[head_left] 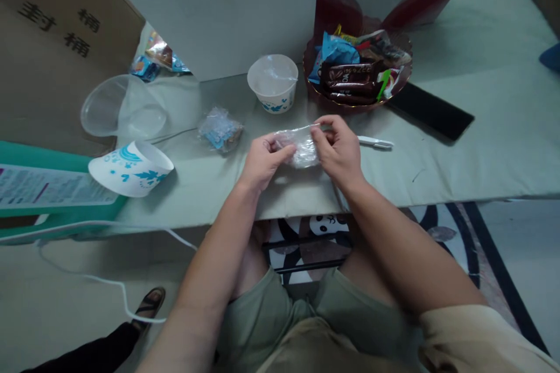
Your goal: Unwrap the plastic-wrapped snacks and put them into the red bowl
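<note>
Between my two hands is a crinkled clear plastic wrapper (305, 150), held over the table near its front edge. My left hand (268, 158) pinches its left side with the thumb on top. On the right side, my right hand (338, 148) grips it between thumb and fingers. Just beyond stands a white paper cup (275, 84) with blue leaf prints and some clear film at its mouth. To the left of my hands lies a small clear packet (220, 129) with bluish contents. A white pen (376, 143) lies right of my right hand, partly hidden by it.
A glass bowl (311, 88) of wrapped snacks sits behind, beside a black phone (431, 111). At left are a tipped paper cup (131, 169), a clear plastic cup (105, 106), a green box (65, 186) and cartons (56, 70). A white cable (125, 291) hangs below; another person's sandaled foot (149, 306) shows.
</note>
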The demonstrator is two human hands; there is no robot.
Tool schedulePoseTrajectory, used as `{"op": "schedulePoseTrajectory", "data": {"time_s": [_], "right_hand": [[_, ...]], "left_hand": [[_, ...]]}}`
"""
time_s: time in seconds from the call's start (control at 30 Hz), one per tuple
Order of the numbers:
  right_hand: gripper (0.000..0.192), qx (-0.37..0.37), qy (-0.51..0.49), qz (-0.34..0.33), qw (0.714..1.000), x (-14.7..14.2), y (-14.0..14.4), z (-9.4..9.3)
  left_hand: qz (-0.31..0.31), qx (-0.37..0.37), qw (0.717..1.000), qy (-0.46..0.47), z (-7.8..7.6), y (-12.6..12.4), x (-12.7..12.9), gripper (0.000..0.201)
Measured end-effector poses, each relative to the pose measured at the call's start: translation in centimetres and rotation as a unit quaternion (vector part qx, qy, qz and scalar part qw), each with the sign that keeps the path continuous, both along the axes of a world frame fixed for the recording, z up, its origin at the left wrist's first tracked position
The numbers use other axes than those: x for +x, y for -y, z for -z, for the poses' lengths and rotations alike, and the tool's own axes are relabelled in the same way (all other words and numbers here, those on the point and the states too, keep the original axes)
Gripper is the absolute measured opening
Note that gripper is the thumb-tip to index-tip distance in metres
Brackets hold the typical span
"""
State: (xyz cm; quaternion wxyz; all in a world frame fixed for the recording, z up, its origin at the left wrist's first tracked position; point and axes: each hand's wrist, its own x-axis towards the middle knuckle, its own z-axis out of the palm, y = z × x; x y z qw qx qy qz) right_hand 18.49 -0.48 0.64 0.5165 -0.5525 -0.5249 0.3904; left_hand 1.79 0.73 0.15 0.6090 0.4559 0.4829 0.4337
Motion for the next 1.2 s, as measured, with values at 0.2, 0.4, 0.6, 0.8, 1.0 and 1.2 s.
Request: {"op": "schedulePoseTrajectory", "data": {"time_s": [0.2, 0.4, 0.6, 0.8, 1.0, 1.2], "right_hand": [[0.019, -0.028, -0.105, 0.034, 0.993, 0.7, -1.0, 0.0], [0.012, 0.001, -0.109, 0.006, 0.994, -0.5, -1.6, -0.3], [0.009, 0.007, -0.145, -0.005, 0.989, -1.2, -2.6, -0.5], [0.009, -0.003, -0.156, -0.016, 0.988, -1.4, -2.9, -0.9], [0.01, -0.022, -0.154, -0.034, 0.987, -1.8, -2.9, -1.0], [0.007, -0.032, -0.138, -0.04, 0.989, -1.9, -2.7, -1.1]], "left_hand": [[-0.231, 0.16, 0.957, -0.072, -1.1, -1.8, -3.0, 0.025], [-0.33, 0.363, 0.814, -0.309, -7.4, -6.1, 0.0, 0.023], [0.048, 0.258, 0.719, -0.644, -10.3, -13.1, 2.7, 0.017], [0.254, 0.109, 0.691, -0.668, -9.4, -16.0, 0.2, 0.015], [0.288, 0.094, 0.667, -0.681, -9.4, -17.1, 0.5, 0.02], [0.299, 0.118, 0.625, -0.712, -7.9, -17.9, 1.8, 0.013]]}}
